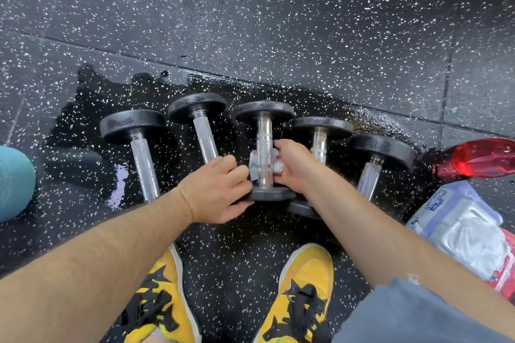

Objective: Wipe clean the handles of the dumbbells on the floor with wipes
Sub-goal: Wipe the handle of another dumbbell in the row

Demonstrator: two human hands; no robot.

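Several black dumbbells with knurled chrome handles lie side by side on the wet speckled floor. The middle dumbbell (264, 147) has a white wipe (254, 163) wrapped under its handle. My right hand (294, 167) grips the wipe against the right side of that handle. My left hand (220, 189) holds the near black head of the same dumbbell, thumb under its rim. To the left lie two dumbbells (142, 159) (204, 133); to the right lie two more (320, 136) (373, 172), partly hidden by my right arm.
A pack of wipes (462, 228) lies at the right, beside a red bottle (485, 159). A teal object (14, 181) sits at the left edge. My yellow and black shoes (303, 295) stand below the dumbbells. A dark wet patch (92, 108) spreads around them.
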